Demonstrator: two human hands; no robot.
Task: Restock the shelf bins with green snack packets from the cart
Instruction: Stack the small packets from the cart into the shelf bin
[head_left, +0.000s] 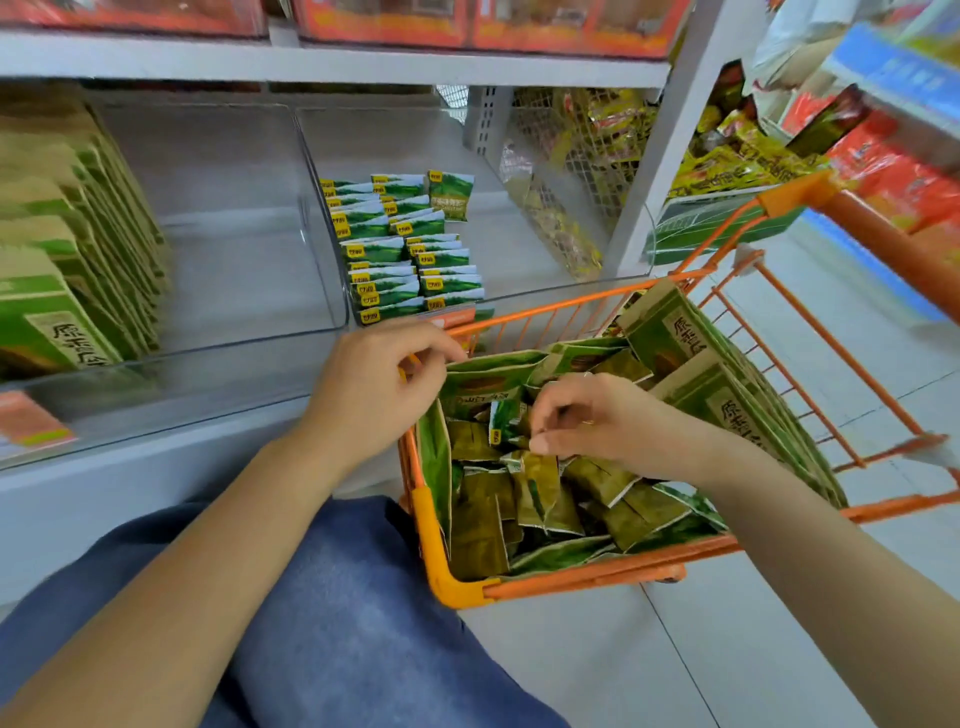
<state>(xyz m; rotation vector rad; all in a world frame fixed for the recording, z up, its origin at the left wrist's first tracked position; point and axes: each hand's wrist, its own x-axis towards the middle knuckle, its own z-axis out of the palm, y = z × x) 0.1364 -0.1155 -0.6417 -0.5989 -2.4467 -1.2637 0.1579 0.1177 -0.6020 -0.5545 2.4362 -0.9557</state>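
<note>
While both arms reach forward from the bottom of the frame, the right hand (587, 423) sits low in the orange cart (571, 577) at centre right, fingers curled in over the loose pile of small green packets (524, 499), fingertips pinching at one or more of them; exactly how many it has hold of cannot be told. Left hand (374, 384) at frame centre, fingers bent, gripping the top edge of a large green bag (488, 379) at the cart's near-left corner, beside the orange rim. More large green-and-tan bags (727, 395) stand stacked on edge along the cart's right side. Above and left of the cart, a clear shelf bin (519, 291) at upper centre holds small green snack packets (405, 249) in two overlapping rows, one packet standing alone at the back. Clear bin to its left (234, 234) shows a bare floor. Far left of frame, a row of large tan-and-green bags (72, 249) stands upright. Blue trouser leg (311, 597) at lower left. Yellow packets behind wire mesh (597, 145) at upper right
</note>
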